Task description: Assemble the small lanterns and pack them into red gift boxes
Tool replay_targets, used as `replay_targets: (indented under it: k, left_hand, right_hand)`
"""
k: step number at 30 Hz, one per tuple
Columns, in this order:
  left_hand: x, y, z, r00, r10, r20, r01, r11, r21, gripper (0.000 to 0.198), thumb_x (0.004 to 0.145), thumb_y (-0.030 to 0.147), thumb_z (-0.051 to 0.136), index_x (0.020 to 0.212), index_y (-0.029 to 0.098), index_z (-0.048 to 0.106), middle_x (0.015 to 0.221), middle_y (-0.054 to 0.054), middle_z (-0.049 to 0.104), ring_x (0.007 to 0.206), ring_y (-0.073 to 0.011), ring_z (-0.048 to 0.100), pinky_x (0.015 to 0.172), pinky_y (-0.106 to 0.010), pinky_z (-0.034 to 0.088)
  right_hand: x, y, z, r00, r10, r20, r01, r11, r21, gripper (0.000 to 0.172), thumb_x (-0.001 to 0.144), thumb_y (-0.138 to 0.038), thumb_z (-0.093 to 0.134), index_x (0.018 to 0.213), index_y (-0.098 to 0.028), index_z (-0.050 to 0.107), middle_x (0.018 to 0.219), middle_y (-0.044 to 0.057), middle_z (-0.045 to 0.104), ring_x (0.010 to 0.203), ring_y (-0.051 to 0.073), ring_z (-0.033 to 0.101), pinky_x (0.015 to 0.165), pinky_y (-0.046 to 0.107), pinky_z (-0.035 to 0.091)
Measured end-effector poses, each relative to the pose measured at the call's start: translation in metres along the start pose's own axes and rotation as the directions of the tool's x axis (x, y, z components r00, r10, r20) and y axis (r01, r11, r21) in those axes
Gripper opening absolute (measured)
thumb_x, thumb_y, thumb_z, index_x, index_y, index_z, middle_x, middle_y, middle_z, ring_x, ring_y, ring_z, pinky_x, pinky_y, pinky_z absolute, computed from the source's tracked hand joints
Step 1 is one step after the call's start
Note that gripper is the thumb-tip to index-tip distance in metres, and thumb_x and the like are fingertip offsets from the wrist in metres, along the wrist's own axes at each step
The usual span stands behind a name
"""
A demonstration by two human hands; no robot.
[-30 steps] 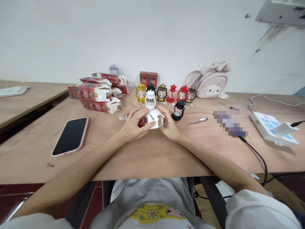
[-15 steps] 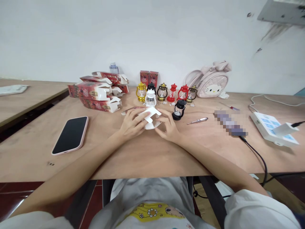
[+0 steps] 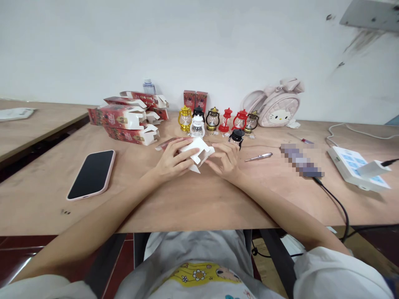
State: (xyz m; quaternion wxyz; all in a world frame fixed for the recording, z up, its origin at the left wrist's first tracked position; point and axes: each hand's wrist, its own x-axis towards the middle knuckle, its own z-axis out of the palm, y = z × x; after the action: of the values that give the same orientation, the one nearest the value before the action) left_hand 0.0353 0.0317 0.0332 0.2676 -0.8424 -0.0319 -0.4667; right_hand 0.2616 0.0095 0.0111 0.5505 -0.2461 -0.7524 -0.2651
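Both my hands hold a small cardboard box (image 3: 197, 150), red outside and white inside, just above the wooden table (image 3: 199, 199). My left hand (image 3: 173, 160) wraps its fingers over the box's left side. My right hand (image 3: 225, 161) pinches the white flaps at its open right end. Just behind the box stands a white toy lantern (image 3: 197, 126), and a black toy lantern (image 3: 237, 136) sits behind my right hand.
A row of small lanterns (image 3: 218, 120) in gold, black and red lines the back. Several unfolded red boxes (image 3: 127, 120) are piled at the left, a phone (image 3: 91, 174) lies face up nearer, a small screwdriver (image 3: 258, 157) and a white power strip (image 3: 355, 168) lie at the right, a pink bag (image 3: 276, 109) at the wall.
The box has turned in my hands and its white flaps have folded further inward. My right hand has shifted a little right, now in front of the black lantern.
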Motion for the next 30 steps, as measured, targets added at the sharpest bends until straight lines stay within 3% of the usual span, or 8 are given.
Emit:
replay_targets:
  k: [7, 12, 18, 22, 26, 30]
  left_hand:
    - [0.000, 0.001, -0.002, 0.999, 0.035, 0.014, -0.036, 0.995, 0.093, 0.024, 0.082, 0.021, 0.069, 0.096, 0.026, 0.050, 0.114, -0.002, 0.068, 0.130, -0.0249, 0.050, 0.096, -0.051, 0.054]
    - [-0.002, 0.001, 0.000, 1.000, 0.025, 0.004, -0.025, 0.995, 0.097, 0.028, 0.082, 0.019, 0.068, 0.100, 0.028, 0.048, 0.114, -0.001, 0.068, 0.128, -0.0242, 0.053, 0.093, -0.049, 0.055]
    - [-0.004, -0.001, 0.000, 0.998, -0.037, 0.050, 0.032, 0.994, 0.104, 0.024, 0.086, 0.029, 0.065, 0.100, 0.026, 0.045, 0.109, -0.003, 0.070, 0.120, -0.0265, 0.058, 0.088, -0.049, 0.054]
    - [0.001, -0.001, -0.002, 0.999, -0.044, -0.003, 0.043, 0.987, 0.156, 0.027, 0.082, 0.030, 0.068, 0.096, 0.024, 0.045, 0.109, -0.005, 0.071, 0.111, -0.0281, 0.062, 0.082, -0.048, 0.055]
    - [0.003, -0.002, -0.004, 0.999, -0.022, -0.027, 0.027, 0.974, 0.226, 0.026, 0.082, 0.030, 0.068, 0.095, 0.025, 0.046, 0.112, -0.004, 0.069, 0.113, -0.0266, 0.060, 0.080, -0.046, 0.056]
    - [0.000, -0.004, -0.005, 0.998, 0.011, -0.061, 0.002, 0.977, 0.214, 0.023, 0.083, 0.027, 0.065, 0.095, 0.027, 0.046, 0.116, -0.002, 0.068, 0.121, -0.0257, 0.055, 0.084, -0.047, 0.056]
  right_hand:
    - [0.008, -0.011, -0.005, 0.993, 0.058, 0.103, -0.063, 0.997, 0.044, 0.032, 0.089, -0.030, 0.057, 0.119, -0.021, 0.052, 0.108, 0.010, 0.064, 0.098, 0.024, 0.062, 0.085, 0.041, 0.043]
    - [0.007, -0.009, -0.005, 0.989, -0.003, 0.146, -0.020, 0.988, 0.151, 0.038, 0.087, -0.023, 0.056, 0.124, -0.024, 0.049, 0.118, 0.011, 0.058, 0.106, 0.024, 0.059, 0.084, 0.041, 0.048]
    - [0.002, -0.007, 0.000, 0.999, -0.022, 0.025, 0.018, 0.982, 0.186, 0.019, 0.082, -0.013, 0.058, 0.096, -0.027, 0.057, 0.118, 0.006, 0.053, 0.103, 0.021, 0.058, 0.081, 0.039, 0.053]
    - [0.004, -0.012, 0.003, 0.990, 0.143, -0.012, -0.136, 0.961, 0.239, 0.019, 0.082, -0.007, 0.053, 0.081, -0.024, 0.059, 0.116, 0.005, 0.052, 0.102, 0.020, 0.057, 0.081, 0.038, 0.055]
    - [0.007, -0.018, 0.002, 0.958, 0.281, 0.058, -0.284, 0.898, 0.335, 0.019, 0.086, -0.012, 0.054, 0.071, -0.022, 0.056, 0.109, 0.005, 0.056, 0.093, 0.017, 0.060, 0.079, 0.037, 0.057]
    - [0.010, -0.024, -0.001, 0.929, 0.336, 0.151, -0.369, 0.847, 0.382, 0.022, 0.090, -0.017, 0.052, 0.069, -0.021, 0.053, 0.107, 0.005, 0.063, 0.092, 0.015, 0.064, 0.079, 0.034, 0.060]
